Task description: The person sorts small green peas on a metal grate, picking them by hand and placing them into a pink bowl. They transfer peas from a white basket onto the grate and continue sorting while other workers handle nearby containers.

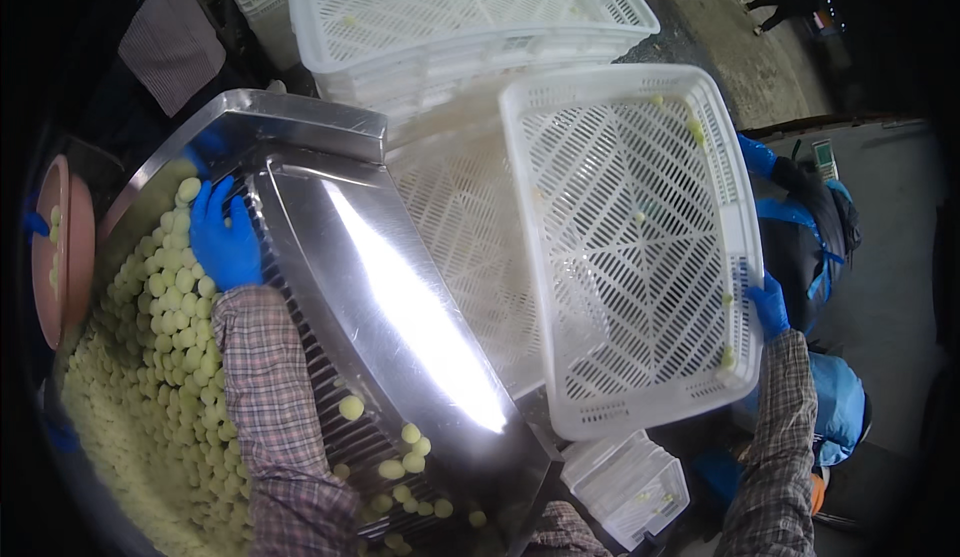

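My left hand [226,236], in a blue glove, lies at the edge of a heap of pale green round fruits [180,302]. Its fingers are spread and grip nothing. Beneath the hand and forearm runs a slotted metal rack [319,377] with loose fruits on it. A sloping stainless steel panel [390,294] borders the rack. My right hand [769,306], also gloved in blue, grips the right rim of a white perforated plastic crate [637,249]. This crate is tilted, and only a few fruits or bits cling inside it.
Another white crate [465,249] lies partly behind the held one. A stack of crates [472,39] stands beyond it. At left, a gloved hand [35,222] touches a pink basin [81,249]. Other people in blue gear [836,407] are at right. A small white basket [626,486] sits below.
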The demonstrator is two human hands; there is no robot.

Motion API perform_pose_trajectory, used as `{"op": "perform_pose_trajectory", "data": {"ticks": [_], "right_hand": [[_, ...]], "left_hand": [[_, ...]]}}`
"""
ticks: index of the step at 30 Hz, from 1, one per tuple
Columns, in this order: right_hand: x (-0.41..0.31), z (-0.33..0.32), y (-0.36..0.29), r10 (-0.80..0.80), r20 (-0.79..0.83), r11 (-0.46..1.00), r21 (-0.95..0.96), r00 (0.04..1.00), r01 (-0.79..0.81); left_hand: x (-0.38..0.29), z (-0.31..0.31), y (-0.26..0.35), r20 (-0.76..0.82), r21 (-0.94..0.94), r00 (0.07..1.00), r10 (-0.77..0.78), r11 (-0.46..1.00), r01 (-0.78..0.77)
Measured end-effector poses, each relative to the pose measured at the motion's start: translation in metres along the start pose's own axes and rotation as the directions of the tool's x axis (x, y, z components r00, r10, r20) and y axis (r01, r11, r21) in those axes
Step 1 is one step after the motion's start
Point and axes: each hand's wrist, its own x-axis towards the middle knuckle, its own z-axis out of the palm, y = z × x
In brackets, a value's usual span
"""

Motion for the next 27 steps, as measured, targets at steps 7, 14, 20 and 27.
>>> {"op": "perform_pose_trajectory", "data": {"ticks": [7,14,20,27], "right_hand": [[0.079,0.124,0.091,-0.023,0.022,0.954,-0.298,0.999,0.029],[0.090,0.281,0.105,-0.055,0.300,0.959,-0.250,0.952,0.134],[0.086,0.303,0.103,-0.040,0.304,0.943,-0.303,0.952,0.137],[0.095,0.278,0.114,-0.108,0.095,0.991,-0.070,0.990,0.115]], "left_hand": [[0.002,0.002,-0.009,0.092,-0.080,0.993,-0.075,0.993,0.083],[0.003,0.006,-0.030,0.169,-0.329,0.982,-0.089,0.934,0.141],[0.000,0.007,-0.012,0.149,-0.326,0.978,-0.146,0.926,0.188],[0.004,0.001,-0.007,0.164,-0.351,0.982,-0.090,0.925,0.144]]}}
